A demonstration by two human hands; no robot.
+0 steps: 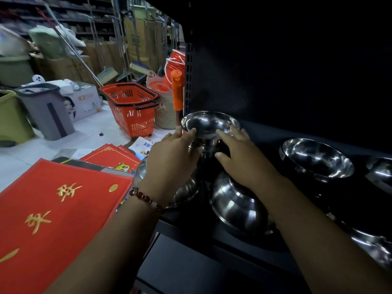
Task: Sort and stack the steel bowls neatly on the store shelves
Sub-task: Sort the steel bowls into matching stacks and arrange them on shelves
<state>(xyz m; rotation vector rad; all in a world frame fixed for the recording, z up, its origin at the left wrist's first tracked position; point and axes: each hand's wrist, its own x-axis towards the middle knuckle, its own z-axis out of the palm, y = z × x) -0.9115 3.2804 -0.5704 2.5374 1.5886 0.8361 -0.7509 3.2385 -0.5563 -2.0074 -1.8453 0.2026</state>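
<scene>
A person's two hands close on a stack of steel bowls (209,143) at the left end of a dark store shelf (265,132), seen from a head-worn camera. The top bowl (210,124) sits upright, its polished hollow facing up, and lies between the two hands. The left hand (171,155), a red bead bracelet (146,198) at its wrist, curls round the near left side of the stack, thumb and forefinger reaching the top bowl's rim. The right hand (241,153) grips from the near right, fingers bent over the rim and thumb pressed low against the stack's side. How many bowls the stack holds cannot be told, since the hands cover most of it.

Below the hands, near the shelf's front edge, an overturned bowl (237,206) lies base-up and tilted, and another overturned bowl (186,192) shows partly under the left wrist. Farther right on the shelf an upright bowl (318,160) stands well apart from the stack, with more steel bowls dimly seen at the frame's right edge.

Left of the shelf, red mats with gold characters (53,211) lie in a pile. Beyond them on the pale tiled floor stands a red shopping basket (131,109), a grey bin (46,111), a green bin (12,117) and a printed carton (82,100). Brooms, cartons and shelving fill the blurred background
</scene>
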